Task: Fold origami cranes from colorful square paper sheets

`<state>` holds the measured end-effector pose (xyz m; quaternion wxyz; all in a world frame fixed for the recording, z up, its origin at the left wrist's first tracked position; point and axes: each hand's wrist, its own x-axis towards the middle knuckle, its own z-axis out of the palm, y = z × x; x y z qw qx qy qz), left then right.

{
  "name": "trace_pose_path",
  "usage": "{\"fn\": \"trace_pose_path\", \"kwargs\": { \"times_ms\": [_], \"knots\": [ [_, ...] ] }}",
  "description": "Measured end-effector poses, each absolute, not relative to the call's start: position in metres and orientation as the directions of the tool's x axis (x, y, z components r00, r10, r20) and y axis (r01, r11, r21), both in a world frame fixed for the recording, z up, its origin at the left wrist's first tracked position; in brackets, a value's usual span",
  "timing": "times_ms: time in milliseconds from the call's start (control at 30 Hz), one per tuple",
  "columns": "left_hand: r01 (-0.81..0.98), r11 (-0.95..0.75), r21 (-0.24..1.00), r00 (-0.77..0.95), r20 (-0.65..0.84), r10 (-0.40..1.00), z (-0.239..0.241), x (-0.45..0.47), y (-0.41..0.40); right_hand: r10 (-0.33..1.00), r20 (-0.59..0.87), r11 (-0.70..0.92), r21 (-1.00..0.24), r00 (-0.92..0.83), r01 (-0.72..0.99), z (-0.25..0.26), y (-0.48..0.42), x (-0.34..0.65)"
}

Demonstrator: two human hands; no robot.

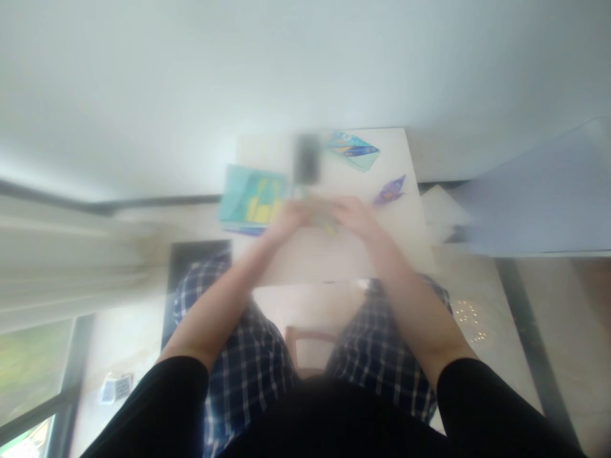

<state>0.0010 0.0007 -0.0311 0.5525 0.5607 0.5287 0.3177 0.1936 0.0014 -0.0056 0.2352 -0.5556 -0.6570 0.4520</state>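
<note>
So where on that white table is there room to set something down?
The white table looks bare between its near edge and the left hand and right hand, and between the purple piece and near right corner. Crowded: the middle, where the hands meet at a small blurred item, with a teal sheet leftward and a dark object beyond.

Bare forearms (231, 289) angled forward and inward.
Left hand (293, 214) and right hand (352, 211) close together, blurred; finger pose too smeared to tell.
</note>
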Motion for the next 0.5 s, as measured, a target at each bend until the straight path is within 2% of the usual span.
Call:
{"fn": "trace_pose_path", "kwargs": {
  "times_ms": [300, 500],
  "knots": [
    [0.224, 0.216, 0.95, 0.233, -0.267, 0.935, -0.0331, 0.0018, -0.0023, 0.943, -0.178, 0.029, -0.798, -0.281, 0.603, -0.0026, 0.0005, 0.1954],
    [0.196, 0.234, 0.952, 0.183, -0.27, 0.945, -0.0357, 0.0099, -0.0027, 0.975, -0.127, 0.014, -0.78, -0.18, 0.625, -0.0101, 0.0012, 0.1916]
  ]
}}
